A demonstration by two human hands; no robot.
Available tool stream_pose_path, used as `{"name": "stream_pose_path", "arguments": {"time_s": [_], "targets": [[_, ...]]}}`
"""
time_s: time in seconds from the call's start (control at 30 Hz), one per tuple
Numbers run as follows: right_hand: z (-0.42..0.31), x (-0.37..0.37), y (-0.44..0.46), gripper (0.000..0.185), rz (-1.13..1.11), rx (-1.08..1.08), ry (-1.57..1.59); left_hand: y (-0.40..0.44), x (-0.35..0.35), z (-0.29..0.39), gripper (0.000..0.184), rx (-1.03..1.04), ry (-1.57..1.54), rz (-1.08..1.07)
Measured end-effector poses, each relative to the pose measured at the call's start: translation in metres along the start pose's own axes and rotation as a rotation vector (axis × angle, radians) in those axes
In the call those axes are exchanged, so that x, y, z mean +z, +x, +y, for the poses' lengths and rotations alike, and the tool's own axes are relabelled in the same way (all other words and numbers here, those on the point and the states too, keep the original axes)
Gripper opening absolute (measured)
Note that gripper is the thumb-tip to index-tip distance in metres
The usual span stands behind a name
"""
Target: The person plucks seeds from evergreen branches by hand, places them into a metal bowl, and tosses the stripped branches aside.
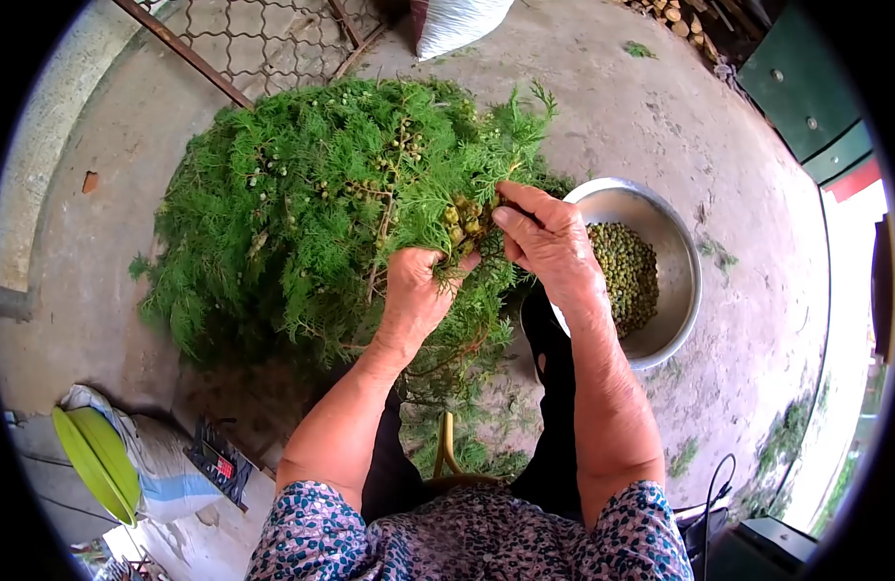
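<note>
A large heap of leafy evergreen branches (pixel 302 208), like cypress or arborvitae, lies in front of me. My left hand (pixel 418 295) is closed around a sprig at the heap's right side. Above its fingers, the sprig bears a cluster of yellow-green cones (pixel 457 221). My right hand (pixel 556 237) pinches at the right edge of this cluster with thumb and forefinger; the cone between them is mostly hidden. Beside my right forearm stands a metal basin (pixel 682 276), its left part covered by that hand and arm. Small green cones (pixel 623 276) are piled inside it.
A wire mesh panel (pixel 263 39) and a white sack (pixel 462 24) stand beyond the heap. At lower left are a lime-green basin (pixel 94 465) and a grey-blue bag (pixel 166 474). Stacked firewood (pixel 680 21) and green metal cabinets (pixel 810 87) stand at far right.
</note>
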State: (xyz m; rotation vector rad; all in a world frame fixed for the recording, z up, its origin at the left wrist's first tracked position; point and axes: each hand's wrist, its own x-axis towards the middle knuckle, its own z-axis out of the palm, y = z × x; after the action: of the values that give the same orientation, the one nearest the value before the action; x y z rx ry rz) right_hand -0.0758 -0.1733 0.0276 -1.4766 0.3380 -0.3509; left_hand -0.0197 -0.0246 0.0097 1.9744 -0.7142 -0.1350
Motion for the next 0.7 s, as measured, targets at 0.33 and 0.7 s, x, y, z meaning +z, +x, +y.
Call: {"name": "stream_pose_path", "arguments": {"time_s": [0.33,0.7], "targets": [[0.014,0.016,-0.009,0.019,0.470,-0.310,-0.366,0.005,0.010,0.000,0.027,-0.108,-0.370,-0.084],[0.017,-0.012,-0.005,0.006,0.324,0.153,0.927,0.004,0.018,0.004,0.016,-0.071,-0.351,-0.186]]}}
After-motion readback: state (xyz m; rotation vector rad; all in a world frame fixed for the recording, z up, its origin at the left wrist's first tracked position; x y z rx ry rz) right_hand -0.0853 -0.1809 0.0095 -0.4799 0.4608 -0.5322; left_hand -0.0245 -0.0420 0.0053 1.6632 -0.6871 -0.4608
